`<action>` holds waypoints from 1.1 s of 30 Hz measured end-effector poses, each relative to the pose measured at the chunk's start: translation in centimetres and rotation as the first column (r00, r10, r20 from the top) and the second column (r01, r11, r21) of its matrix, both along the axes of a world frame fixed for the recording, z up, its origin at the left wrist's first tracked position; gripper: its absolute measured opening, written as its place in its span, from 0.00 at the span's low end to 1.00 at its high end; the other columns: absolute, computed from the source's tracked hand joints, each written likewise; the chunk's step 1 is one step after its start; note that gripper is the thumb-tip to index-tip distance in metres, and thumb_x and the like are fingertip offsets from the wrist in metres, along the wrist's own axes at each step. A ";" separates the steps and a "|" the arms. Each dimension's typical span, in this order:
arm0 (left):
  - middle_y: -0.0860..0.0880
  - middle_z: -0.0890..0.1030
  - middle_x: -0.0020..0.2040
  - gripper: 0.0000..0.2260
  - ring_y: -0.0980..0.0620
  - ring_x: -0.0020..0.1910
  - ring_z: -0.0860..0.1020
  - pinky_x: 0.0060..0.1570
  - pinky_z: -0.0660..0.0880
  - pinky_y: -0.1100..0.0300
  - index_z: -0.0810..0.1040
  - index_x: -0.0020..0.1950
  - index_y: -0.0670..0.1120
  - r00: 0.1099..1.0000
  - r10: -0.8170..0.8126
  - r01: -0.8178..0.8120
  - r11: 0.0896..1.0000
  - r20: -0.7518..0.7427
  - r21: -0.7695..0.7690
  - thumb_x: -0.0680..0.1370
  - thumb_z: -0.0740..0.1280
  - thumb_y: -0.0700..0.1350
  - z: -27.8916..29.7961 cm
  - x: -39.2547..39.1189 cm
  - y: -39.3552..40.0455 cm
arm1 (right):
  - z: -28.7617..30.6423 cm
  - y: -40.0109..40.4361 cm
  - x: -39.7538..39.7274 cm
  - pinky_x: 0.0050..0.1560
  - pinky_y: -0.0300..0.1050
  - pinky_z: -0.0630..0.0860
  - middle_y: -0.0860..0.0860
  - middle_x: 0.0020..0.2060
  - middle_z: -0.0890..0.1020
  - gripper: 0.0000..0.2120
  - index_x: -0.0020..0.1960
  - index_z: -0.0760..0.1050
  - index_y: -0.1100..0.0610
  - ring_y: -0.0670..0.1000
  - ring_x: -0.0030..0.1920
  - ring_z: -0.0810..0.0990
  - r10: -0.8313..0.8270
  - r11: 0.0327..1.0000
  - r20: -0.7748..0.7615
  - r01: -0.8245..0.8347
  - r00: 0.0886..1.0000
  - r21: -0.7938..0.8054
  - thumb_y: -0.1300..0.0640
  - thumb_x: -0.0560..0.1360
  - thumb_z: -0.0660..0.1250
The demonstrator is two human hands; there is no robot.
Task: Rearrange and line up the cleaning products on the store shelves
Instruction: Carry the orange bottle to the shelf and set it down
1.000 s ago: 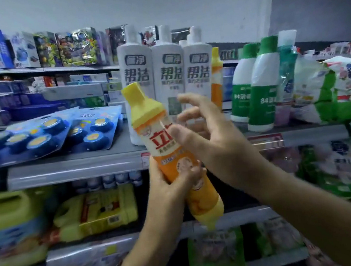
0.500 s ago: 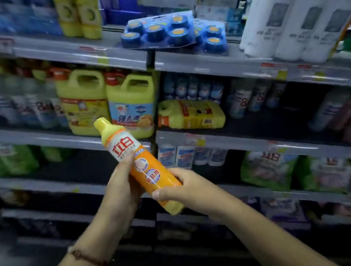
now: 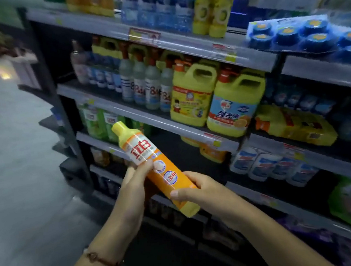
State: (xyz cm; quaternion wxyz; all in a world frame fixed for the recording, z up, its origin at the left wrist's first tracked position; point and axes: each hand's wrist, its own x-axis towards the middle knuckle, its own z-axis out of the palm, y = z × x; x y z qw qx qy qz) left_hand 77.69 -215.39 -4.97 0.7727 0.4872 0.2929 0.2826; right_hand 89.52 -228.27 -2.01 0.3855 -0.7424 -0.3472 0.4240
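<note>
Hands, left (image 3: pixel 133 189) and right (image 3: pixel 200 192), grip a glossy orange cylindrical plastic bottle (image 3: pixel 152 165), yellow-capped

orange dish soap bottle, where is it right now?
Head view, lower centre: the orange bottle is off the shelves, tilted cap up-left, held between the left hand and right hand, in front of the yellow jugs.

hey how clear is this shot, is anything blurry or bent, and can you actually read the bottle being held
Head view: the orange bottle is the sharpest thing, its red label lettering legible, held by the left hand and right hand. Head view: the floor at left smears with motion blur. Head view: the shelf edges slant and bow from the wide lens; the lower shelves sit in deep shadow.
</note>
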 end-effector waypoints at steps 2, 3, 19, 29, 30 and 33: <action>0.47 0.86 0.51 0.09 0.48 0.50 0.85 0.51 0.79 0.50 0.81 0.56 0.53 1.000 0.026 -0.025 0.997 -0.007 0.066 0.77 0.70 0.51 -0.2 -1.5 1.7 | -1.0 2.2 -0.8 0.61 0.49 0.78 0.44 0.58 0.81 0.29 0.65 0.72 0.39 0.48 0.57 0.81 0.030 1.000 -0.116 -0.030 0.993 0.007 0.38 0.65 0.73; 0.49 0.87 0.49 0.09 0.50 0.48 0.85 0.47 0.79 0.54 0.82 0.55 0.53 0.999 0.039 -0.037 0.994 -0.010 0.105 0.75 0.72 0.50 -0.3 -2.2 2.6 | -1.6 3.3 -1.4 0.59 0.47 0.78 0.44 0.57 0.83 0.28 0.64 0.73 0.40 0.47 0.56 0.82 0.053 0.998 -0.184 -0.049 0.981 0.026 0.41 0.65 0.73; 0.62 0.83 0.57 0.25 0.59 0.56 0.82 0.55 0.80 0.58 0.68 0.73 0.65 0.913 0.151 0.070 0.858 -0.379 0.509 0.77 0.70 0.53 0.2 -4.3 25.0 | -7.6 29.2 -3.5 0.59 0.55 0.76 0.58 0.55 0.83 0.28 0.64 0.76 0.55 0.58 0.56 0.81 0.258 0.966 -0.509 -0.204 0.821 0.159 0.50 0.66 0.75; 0.64 0.82 0.57 0.25 0.64 0.55 0.81 0.58 0.80 0.56 0.67 0.65 0.69 0.929 0.165 0.026 0.863 -0.330 0.505 0.72 0.73 0.63 2.5 -2.9 42.8 | -0.9 46.8 -0.1 0.40 0.40 0.76 0.50 0.45 0.84 0.15 0.60 0.75 0.48 0.44 0.41 0.81 0.274 0.955 -0.287 -0.223 0.918 0.196 0.53 0.75 0.73; 0.64 0.81 0.57 0.25 0.64 0.55 0.81 0.58 0.80 0.57 0.66 0.64 0.70 0.932 0.135 0.059 0.859 -0.337 0.509 0.70 0.73 0.66 3.0 -2.7 45.1 | 0.0 48.8 0.1 0.42 0.41 0.78 0.51 0.48 0.85 0.16 0.62 0.74 0.48 0.46 0.45 0.83 0.254 0.959 -0.275 -0.204 0.927 0.196 0.54 0.76 0.72; 0.65 0.79 0.56 0.28 0.67 0.54 0.80 0.56 0.80 0.60 0.64 0.64 0.70 0.950 0.044 0.134 0.837 -0.310 0.531 0.68 0.73 0.64 5.3 -1.4 52.5 | 2.9 55.1 0.6 0.49 0.39 0.81 0.45 0.45 0.86 0.12 0.57 0.75 0.44 0.45 0.46 0.84 0.237 0.951 -0.169 -0.192 0.957 0.243 0.58 0.78 0.69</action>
